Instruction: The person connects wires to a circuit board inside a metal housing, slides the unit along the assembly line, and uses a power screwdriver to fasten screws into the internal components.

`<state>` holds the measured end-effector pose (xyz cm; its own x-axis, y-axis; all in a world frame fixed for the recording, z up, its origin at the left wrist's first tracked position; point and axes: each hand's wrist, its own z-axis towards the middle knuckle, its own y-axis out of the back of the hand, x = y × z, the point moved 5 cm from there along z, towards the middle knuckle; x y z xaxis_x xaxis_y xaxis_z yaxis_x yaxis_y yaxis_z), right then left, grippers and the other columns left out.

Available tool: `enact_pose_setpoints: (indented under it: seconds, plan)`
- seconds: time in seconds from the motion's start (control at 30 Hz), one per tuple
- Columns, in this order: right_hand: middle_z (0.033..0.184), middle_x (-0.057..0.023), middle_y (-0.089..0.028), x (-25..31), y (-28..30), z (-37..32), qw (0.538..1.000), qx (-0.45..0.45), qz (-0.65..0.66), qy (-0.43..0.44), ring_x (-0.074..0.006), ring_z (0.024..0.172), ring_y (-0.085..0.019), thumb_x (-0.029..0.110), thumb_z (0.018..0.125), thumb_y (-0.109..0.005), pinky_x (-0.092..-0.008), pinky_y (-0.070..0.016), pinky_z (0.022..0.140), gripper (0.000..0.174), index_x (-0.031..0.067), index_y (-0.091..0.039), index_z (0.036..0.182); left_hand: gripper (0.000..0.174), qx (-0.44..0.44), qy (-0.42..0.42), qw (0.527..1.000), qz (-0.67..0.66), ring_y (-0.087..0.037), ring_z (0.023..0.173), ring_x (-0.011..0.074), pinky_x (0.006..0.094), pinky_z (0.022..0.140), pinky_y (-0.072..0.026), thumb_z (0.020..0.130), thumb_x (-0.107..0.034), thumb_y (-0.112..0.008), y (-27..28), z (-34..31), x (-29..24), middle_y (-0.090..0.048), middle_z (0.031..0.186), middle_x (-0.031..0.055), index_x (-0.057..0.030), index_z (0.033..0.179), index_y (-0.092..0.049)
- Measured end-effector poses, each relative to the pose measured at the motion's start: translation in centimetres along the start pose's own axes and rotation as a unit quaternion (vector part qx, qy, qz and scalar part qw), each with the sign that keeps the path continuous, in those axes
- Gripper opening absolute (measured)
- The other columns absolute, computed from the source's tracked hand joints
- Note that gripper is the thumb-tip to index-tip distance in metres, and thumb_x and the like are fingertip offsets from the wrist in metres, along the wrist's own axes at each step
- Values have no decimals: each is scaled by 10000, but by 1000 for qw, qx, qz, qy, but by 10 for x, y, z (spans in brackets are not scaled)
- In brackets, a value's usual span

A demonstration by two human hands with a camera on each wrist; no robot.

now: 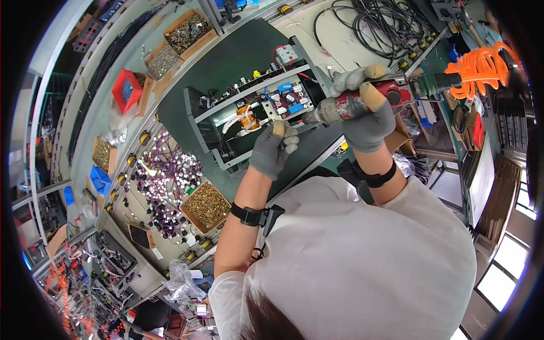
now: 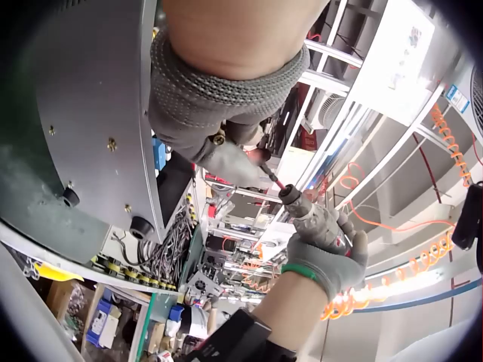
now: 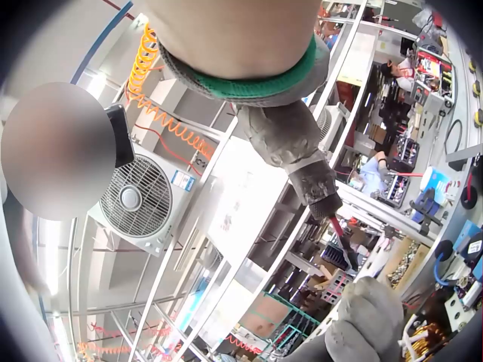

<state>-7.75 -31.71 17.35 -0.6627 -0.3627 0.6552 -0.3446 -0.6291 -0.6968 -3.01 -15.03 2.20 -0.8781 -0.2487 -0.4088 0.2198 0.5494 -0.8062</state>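
Note:
My gloved right hand (image 1: 369,127) grips a red and grey power screwdriver (image 1: 335,109), its long bit (image 3: 344,243) pointing toward my left hand. My gloved left hand (image 1: 273,150) is at the near side of an open metal case (image 1: 212,117), fingers curled in. Between those fingers shows a small brass-coloured fastener (image 2: 219,139); the rest of it is hidden by the glove. The bit's end is right by the left fingertips. Inside the case are a circuit board with blue parts (image 1: 289,99) and a copper-wound coil (image 1: 247,119) with white wires.
The case lies on a dark green mat (image 1: 241,54). To its left are a cardboard box of brass screws (image 1: 207,205), a heap of wired connectors (image 1: 164,175) and a red bin (image 1: 127,93). Black cables (image 1: 368,28) and an orange coiled hose (image 1: 481,65) are at right.

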Motion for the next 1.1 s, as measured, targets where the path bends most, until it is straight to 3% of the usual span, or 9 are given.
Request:
enact_pose_setpoints:
  seconds: [0.13,0.2,0.27,0.37,0.6,0.73,0.9,0.97,1.1]
  plan:
    - [813,-114,-533,8,2,-9,1000,17,-12,8,-265,746,-511,86,752,-518,-421,-424,704,264,60,-497,1014,326,-58,17,998,-16,-500,585,115,221,476,-413,847,-386,-607,-8,-7,6,-535,713,6,-104,982,-513]
    - [808,-139,-569,11,4,-13,999,30,14,32,-268,737,-577,11,750,-535,-407,-491,690,269,37,-501,1016,337,-50,15,999,-6,-499,581,116,222,475,-412,842,-393,-611,-12,-8,8,-534,710,9,-103,982,-511]
    - [822,-138,-571,14,3,-18,999,40,26,24,-270,741,-577,7,754,-538,-409,-490,692,271,45,-502,1020,361,-53,6,998,13,-478,556,113,223,456,-384,834,-411,-615,-17,-11,7,-521,695,13,-97,974,-504]
    - [843,-133,-572,18,0,-22,998,59,33,11,-275,745,-576,18,767,-554,-417,-487,703,251,60,-501,1008,356,-10,19,1000,2,-452,529,109,226,438,-356,846,-398,-607,-14,-9,9,-507,681,14,-81,964,-499]
    - [811,-123,-558,30,1,-31,995,95,12,32,-256,731,-569,19,761,-595,-369,-495,558,255,67,-486,987,293,-44,37,998,29,-442,516,107,235,436,-355,883,-332,-588,-29,-8,10,-495,655,20,-53,934,-513]
    - [816,-122,-560,32,4,-33,994,105,-2,39,-247,717,-567,25,760,-605,-362,-497,553,255,64,-492,986,260,-70,-9,986,150,-458,528,109,237,449,-374,900,-289,-572,-40,-6,8,-516,668,38,-31,914,-537]
    - [810,-123,-561,33,11,-36,996,74,-7,53,-252,713,-567,26,757,-597,-371,-491,574,237,60,-509,975,264,-94,23,984,151,-459,534,108,232,462,-381,901,-279,-572,-34,-6,9,-526,684,47,-18,900,-535]
    - [808,-124,-561,33,13,-34,996,59,-1,60,-255,711,-567,26,758,-589,-376,-489,590,232,57,-514,976,251,-53,57,993,88,-467,555,108,233,483,-392,901,-276,-574,-29,-5,12,-533,696,49,-29,889,-531]
    - [795,-128,-562,31,24,-31,998,-13,1,54,-264,701,-563,40,763,-559,-387,-479,649,242,43,-522,1002,260,-32,13,992,121,-461,587,107,219,498,-377,888,-286,-588,-38,-4,15,-523,734,26,-48,951,-505]
